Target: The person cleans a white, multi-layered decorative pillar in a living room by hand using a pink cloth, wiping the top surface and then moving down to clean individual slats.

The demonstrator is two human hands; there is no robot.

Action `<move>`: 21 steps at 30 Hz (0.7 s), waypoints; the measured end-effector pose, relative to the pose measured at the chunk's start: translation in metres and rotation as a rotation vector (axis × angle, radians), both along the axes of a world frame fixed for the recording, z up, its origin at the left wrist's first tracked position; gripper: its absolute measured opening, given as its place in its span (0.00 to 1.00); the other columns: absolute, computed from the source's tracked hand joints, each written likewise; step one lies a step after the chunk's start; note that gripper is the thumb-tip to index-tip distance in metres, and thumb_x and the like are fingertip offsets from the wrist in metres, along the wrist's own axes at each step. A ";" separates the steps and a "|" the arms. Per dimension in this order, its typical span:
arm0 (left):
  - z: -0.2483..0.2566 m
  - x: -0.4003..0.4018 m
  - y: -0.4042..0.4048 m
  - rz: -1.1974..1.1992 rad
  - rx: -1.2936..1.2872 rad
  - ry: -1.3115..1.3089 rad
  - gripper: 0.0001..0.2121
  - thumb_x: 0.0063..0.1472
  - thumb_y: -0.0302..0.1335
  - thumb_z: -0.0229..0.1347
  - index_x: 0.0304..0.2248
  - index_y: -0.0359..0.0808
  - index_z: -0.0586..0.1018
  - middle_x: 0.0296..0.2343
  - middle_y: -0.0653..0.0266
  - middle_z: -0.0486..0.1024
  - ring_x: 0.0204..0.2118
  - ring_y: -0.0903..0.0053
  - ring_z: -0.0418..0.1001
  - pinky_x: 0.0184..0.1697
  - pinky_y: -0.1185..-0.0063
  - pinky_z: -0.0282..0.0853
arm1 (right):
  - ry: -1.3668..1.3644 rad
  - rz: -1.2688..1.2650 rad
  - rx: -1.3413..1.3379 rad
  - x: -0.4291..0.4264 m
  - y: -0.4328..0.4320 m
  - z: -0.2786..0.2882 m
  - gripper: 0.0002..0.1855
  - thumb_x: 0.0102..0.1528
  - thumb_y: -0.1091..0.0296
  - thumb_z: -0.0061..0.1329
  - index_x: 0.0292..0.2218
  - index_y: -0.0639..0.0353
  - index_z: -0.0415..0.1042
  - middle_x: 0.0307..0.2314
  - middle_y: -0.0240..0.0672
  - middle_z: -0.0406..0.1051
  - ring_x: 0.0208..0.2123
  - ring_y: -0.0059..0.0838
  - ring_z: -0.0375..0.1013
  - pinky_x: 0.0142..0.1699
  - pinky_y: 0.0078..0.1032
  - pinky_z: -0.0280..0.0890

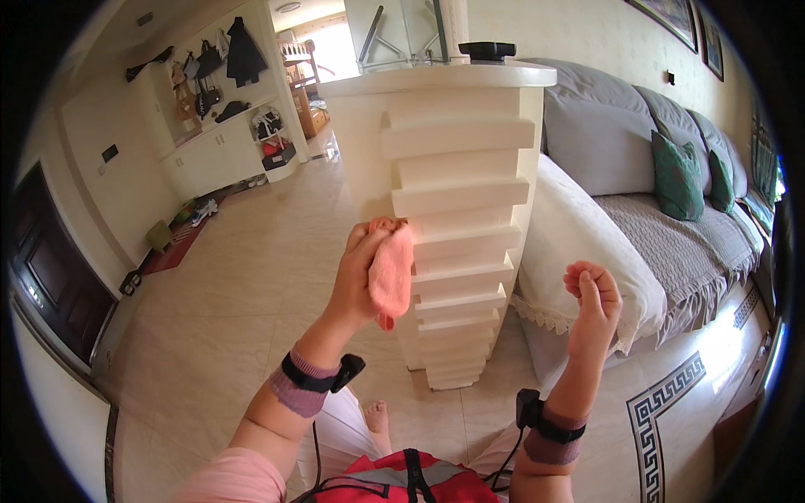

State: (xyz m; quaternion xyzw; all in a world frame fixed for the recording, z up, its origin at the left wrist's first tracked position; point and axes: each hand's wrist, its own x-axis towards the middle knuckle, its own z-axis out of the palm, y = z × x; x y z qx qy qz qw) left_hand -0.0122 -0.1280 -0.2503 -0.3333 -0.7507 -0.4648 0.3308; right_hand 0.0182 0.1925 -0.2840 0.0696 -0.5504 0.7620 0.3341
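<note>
My left hand (361, 270) grips a folded coral-pink cloth (393, 273), raised in front of the ribbed face of a cream-coloured cabinet (462, 138). The cloth hangs over the fingers, and a small end of it shows below the hand. Off to the right, my right hand (594, 292) is in the air with its thumb drawn against curled fingers. I see nothing held in it. Behind that hand is the sofa's arm, draped with a white lace-edged cover (585, 251). Both forearms wear a mauve band with a black strapped device.
A black dish-like object (487, 51) sits on the cabinet's countertop (440, 77), near a glass panel (402, 28). The grey sofa (597, 126) with green cushions (676, 176) stands right. Leftward are a dark door (60, 264), a red mat (179, 245) and a white shoe cabinet (217, 160).
</note>
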 end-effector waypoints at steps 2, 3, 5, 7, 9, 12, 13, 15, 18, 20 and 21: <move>-0.005 0.006 -0.004 -0.203 0.260 -0.243 0.15 0.62 0.24 0.53 0.48 0.30 0.72 0.47 0.57 0.66 0.49 0.69 0.67 0.55 0.73 0.63 | -0.003 0.002 0.013 0.000 -0.001 0.000 0.08 0.60 0.74 0.45 0.37 0.67 0.75 0.31 0.32 0.75 0.33 0.19 0.72 0.42 0.19 0.65; -0.007 0.003 -0.008 -0.228 0.324 -0.245 0.15 0.61 0.23 0.53 0.48 0.31 0.73 0.47 0.58 0.65 0.50 0.70 0.66 0.56 0.74 0.62 | -0.008 0.002 0.016 0.000 -0.002 0.000 0.08 0.60 0.74 0.45 0.37 0.67 0.75 0.31 0.32 0.75 0.33 0.19 0.72 0.42 0.19 0.65; -0.010 -0.006 -0.014 -0.282 0.453 -0.240 0.16 0.61 0.23 0.53 0.48 0.31 0.74 0.46 0.60 0.65 0.51 0.72 0.64 0.57 0.75 0.60 | -0.010 -0.001 0.024 0.002 -0.002 0.001 0.08 0.60 0.74 0.45 0.37 0.67 0.75 0.31 0.32 0.75 0.33 0.20 0.72 0.42 0.19 0.65; 0.009 -0.027 -0.016 -0.055 0.429 -0.086 0.17 0.61 0.23 0.54 0.50 0.32 0.73 0.46 0.61 0.64 0.52 0.72 0.63 0.57 0.76 0.60 | -0.003 0.006 0.029 0.003 -0.002 0.001 0.08 0.60 0.74 0.45 0.38 0.67 0.75 0.31 0.33 0.76 0.33 0.20 0.72 0.42 0.19 0.65; 0.025 -0.037 0.000 0.008 0.214 -0.118 0.17 0.57 0.20 0.56 0.48 0.32 0.76 0.46 0.60 0.64 0.51 0.70 0.64 0.55 0.77 0.61 | -0.015 -0.021 0.016 0.004 0.001 0.001 0.08 0.60 0.73 0.45 0.38 0.67 0.75 0.31 0.33 0.76 0.33 0.21 0.73 0.42 0.19 0.65; 0.009 -0.056 -0.006 0.217 -0.038 0.034 0.15 0.56 0.18 0.55 0.44 0.31 0.76 0.43 0.57 0.66 0.47 0.65 0.65 0.50 0.76 0.64 | -0.012 -0.026 -0.005 0.004 0.005 0.000 0.09 0.60 0.73 0.45 0.38 0.67 0.75 0.31 0.34 0.76 0.33 0.21 0.73 0.42 0.19 0.66; 0.009 -0.053 -0.006 0.211 -0.034 0.014 0.15 0.56 0.18 0.55 0.44 0.31 0.76 0.42 0.57 0.66 0.47 0.65 0.66 0.50 0.76 0.64 | -0.010 -0.030 -0.011 0.004 0.006 -0.001 0.09 0.60 0.73 0.46 0.38 0.67 0.75 0.31 0.34 0.76 0.33 0.21 0.73 0.42 0.19 0.66; 0.007 -0.042 -0.009 0.213 -0.025 -0.026 0.15 0.56 0.17 0.55 0.44 0.30 0.76 0.41 0.57 0.67 0.46 0.65 0.67 0.50 0.75 0.64 | -0.009 -0.028 -0.009 0.003 0.006 -0.001 0.09 0.60 0.72 0.46 0.38 0.67 0.75 0.31 0.34 0.76 0.33 0.21 0.73 0.42 0.19 0.66; 0.008 -0.012 -0.002 0.182 -0.047 -0.092 0.14 0.56 0.17 0.54 0.44 0.29 0.76 0.42 0.57 0.67 0.47 0.67 0.68 0.51 0.76 0.64 | -0.009 -0.043 -0.003 0.002 0.008 0.000 0.09 0.61 0.72 0.46 0.38 0.67 0.75 0.31 0.34 0.76 0.33 0.21 0.73 0.42 0.19 0.66; 0.005 0.002 -0.006 0.126 -0.017 -0.067 0.13 0.57 0.17 0.53 0.43 0.28 0.76 0.45 0.58 0.68 0.49 0.69 0.68 0.51 0.75 0.65 | -0.009 -0.034 -0.001 0.002 0.006 0.001 0.09 0.61 0.73 0.46 0.38 0.67 0.75 0.31 0.33 0.76 0.33 0.21 0.73 0.42 0.19 0.66; 0.003 0.008 -0.007 0.097 0.001 -0.060 0.13 0.57 0.18 0.53 0.43 0.28 0.76 0.46 0.58 0.68 0.50 0.70 0.68 0.50 0.75 0.65 | -0.012 -0.026 0.005 0.001 0.005 0.001 0.09 0.61 0.73 0.46 0.38 0.67 0.75 0.31 0.33 0.76 0.33 0.20 0.73 0.42 0.19 0.66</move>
